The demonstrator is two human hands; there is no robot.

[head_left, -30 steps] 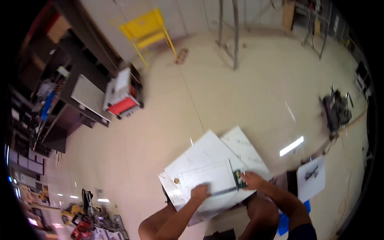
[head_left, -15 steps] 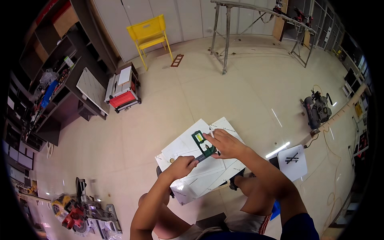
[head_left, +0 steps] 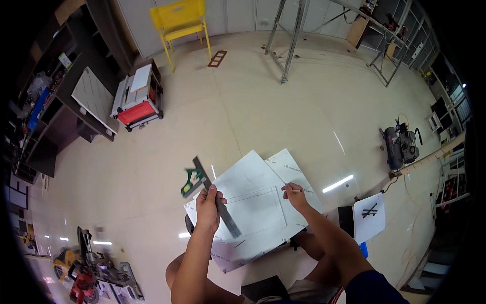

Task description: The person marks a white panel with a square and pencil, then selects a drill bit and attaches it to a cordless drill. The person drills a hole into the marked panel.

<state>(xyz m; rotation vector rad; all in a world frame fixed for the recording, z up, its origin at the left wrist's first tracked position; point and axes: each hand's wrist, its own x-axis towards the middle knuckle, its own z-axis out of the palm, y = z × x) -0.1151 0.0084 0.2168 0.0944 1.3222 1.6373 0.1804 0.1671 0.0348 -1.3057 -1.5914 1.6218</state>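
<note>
Green-headed, dark-metal straight-bladed square [head_left: 229, 221] was clamped in the fingers of the left hand [head_left: 207, 206] alone, no longer shared — exposing the flat white panel's [head_left: 253, 213] ruled lines [head_left: 281, 207] between both hands — while the right hand's [head_left: 295, 195] fingers pinched a slim white pen [head_left: 297, 191].

Lower right: navy short sleeve [head_left: 377, 290], hem around upper arm | lower centre: pale shorts [head_left: 315, 289], red-and-white side stripes [head_left: 335, 295] | left hand [head_left: 206, 206], right hand [head_left: 293, 194]: bare
</note>
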